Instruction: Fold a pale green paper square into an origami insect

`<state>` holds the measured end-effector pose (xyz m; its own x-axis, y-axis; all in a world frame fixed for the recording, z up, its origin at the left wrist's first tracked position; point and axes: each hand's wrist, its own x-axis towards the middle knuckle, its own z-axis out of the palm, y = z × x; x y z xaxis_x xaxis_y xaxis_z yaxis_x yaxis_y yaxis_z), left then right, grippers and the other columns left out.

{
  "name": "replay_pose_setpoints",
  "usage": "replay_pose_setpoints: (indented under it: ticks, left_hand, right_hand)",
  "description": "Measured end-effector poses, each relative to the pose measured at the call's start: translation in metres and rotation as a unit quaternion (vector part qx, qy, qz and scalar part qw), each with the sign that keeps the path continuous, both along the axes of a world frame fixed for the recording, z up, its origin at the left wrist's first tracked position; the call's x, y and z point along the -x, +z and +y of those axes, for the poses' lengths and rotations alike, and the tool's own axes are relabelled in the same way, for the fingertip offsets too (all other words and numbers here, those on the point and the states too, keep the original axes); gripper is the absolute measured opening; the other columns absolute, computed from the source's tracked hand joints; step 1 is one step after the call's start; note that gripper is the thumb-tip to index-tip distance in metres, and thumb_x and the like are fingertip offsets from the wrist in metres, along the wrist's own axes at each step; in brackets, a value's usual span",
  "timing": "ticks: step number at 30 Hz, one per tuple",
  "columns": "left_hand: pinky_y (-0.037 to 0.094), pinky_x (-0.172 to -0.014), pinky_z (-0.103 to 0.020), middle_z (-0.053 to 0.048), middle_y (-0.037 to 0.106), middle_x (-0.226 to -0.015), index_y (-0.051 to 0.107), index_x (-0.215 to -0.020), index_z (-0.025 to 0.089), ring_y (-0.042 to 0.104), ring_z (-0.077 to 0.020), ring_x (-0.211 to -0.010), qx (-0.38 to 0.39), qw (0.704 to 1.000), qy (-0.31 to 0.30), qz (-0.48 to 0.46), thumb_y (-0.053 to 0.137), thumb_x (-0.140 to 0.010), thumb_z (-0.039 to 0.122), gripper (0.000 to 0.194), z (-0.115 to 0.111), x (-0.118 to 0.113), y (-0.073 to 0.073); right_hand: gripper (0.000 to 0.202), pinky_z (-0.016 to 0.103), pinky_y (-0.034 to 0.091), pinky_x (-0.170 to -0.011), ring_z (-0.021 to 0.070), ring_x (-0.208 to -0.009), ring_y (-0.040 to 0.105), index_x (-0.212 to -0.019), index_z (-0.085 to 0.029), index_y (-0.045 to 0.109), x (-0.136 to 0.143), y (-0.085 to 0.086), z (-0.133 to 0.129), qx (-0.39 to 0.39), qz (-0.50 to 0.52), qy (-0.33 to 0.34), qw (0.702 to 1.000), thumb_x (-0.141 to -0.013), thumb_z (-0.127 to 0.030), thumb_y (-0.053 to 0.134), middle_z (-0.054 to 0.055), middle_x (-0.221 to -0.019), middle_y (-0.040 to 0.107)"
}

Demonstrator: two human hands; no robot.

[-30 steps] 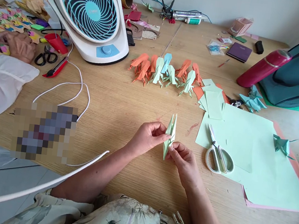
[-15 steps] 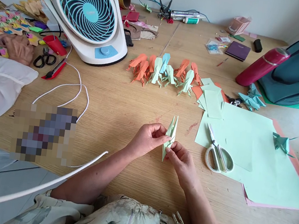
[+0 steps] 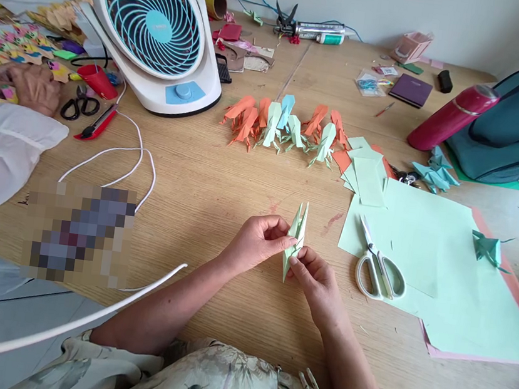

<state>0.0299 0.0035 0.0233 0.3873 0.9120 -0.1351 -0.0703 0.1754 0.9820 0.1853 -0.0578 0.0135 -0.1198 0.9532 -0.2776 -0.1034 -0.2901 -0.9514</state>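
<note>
A narrow piece of folded pale green paper (image 3: pixel 297 226), with pointed ends, is held upright over the table in front of me. My left hand (image 3: pixel 263 240) pinches its middle from the left, thumb across the front. Lower down, my right hand (image 3: pixel 317 283) grips the same folded paper from the right between thumb and fingers. White-handled scissors (image 3: pixel 381 269) lie partly spread to the right of my hands, on large pale green sheets (image 3: pixel 460 295). Beyond my hands stand several folded paper figures in orange, pale green (image 3: pixel 326 143) and blue.
A white fan (image 3: pixel 152 23) stands at the back left. Nearby lie black scissors (image 3: pixel 80 104) and a red cutter (image 3: pixel 96 124). A white cable (image 3: pixel 83 318) crosses on the left. Another person's hands (image 3: pixel 34 86) rest at the far left. A red bottle (image 3: pixel 458 115) leans by a teal bag (image 3: pixel 504 130).
Almost nothing differs. The view has shifted very slightly, and both hands keep their hold on the folded paper.
</note>
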Motion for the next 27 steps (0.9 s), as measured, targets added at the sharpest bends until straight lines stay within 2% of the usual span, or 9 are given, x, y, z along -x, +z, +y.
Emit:
replay_pose_setpoints:
  ticks: [9, 14, 19, 27]
  left_hand:
    - [0.042, -0.063, -0.021, 0.003, 0.060, -0.069, 0.062, -0.073, 0.014, 0.053, -0.0090, -0.064, -0.004, 1.000, 0.006, -0.007, 0.077, -0.076, 0.035, 0.027, 0.0044, 0.0025, -0.0053]
    - [0.037, -0.058, -0.019, 0.005, 0.056, -0.065, 0.062, -0.073, 0.014, 0.048, -0.0072, -0.059, 0.003, 0.999, -0.028, 0.017, 0.077, -0.075, 0.036, 0.027, 0.0038, 0.0033, -0.0062]
    - [0.036, -0.056, -0.019, 0.005, 0.056, -0.062, 0.063, -0.072, 0.014, 0.046, -0.0067, -0.058, 0.016, 0.996, -0.083, 0.039, 0.078, -0.074, 0.036, 0.027, 0.0015, 0.0018, -0.0062]
    - [0.040, -0.056, -0.019, 0.004, 0.059, -0.063, 0.062, -0.071, 0.015, 0.053, -0.0089, -0.059, -0.008, 0.996, -0.070, 0.056, 0.079, -0.074, 0.038, 0.029, -0.0032, -0.0016, -0.0078]
  right_hand:
    - [0.028, 0.026, 0.044, -0.061, 0.0126, -0.064, 0.051, -0.084, -0.020, 0.066, -0.0006, -0.0044, 0.0002, -0.006, 0.038, -0.027, 0.999, -0.078, -0.046, 0.075, -0.001, -0.072, 0.059]
    - [0.024, 0.027, 0.047, -0.067, 0.0129, -0.070, 0.054, -0.091, -0.021, 0.068, -0.0052, -0.0036, 0.0018, -0.040, 0.006, -0.095, 0.995, -0.081, -0.043, 0.074, 0.001, -0.082, 0.065]
    - [0.027, 0.028, 0.049, -0.066, 0.0132, -0.066, 0.056, -0.083, -0.021, 0.066, -0.0047, -0.0028, 0.0042, -0.038, 0.018, -0.127, 0.991, -0.076, -0.042, 0.079, 0.000, -0.077, 0.064]
    - [0.028, 0.027, 0.051, -0.064, 0.0134, -0.064, 0.061, -0.078, -0.021, 0.064, -0.0009, -0.0058, 0.0025, -0.027, 0.033, -0.149, 0.988, -0.074, -0.043, 0.082, -0.001, -0.073, 0.065]
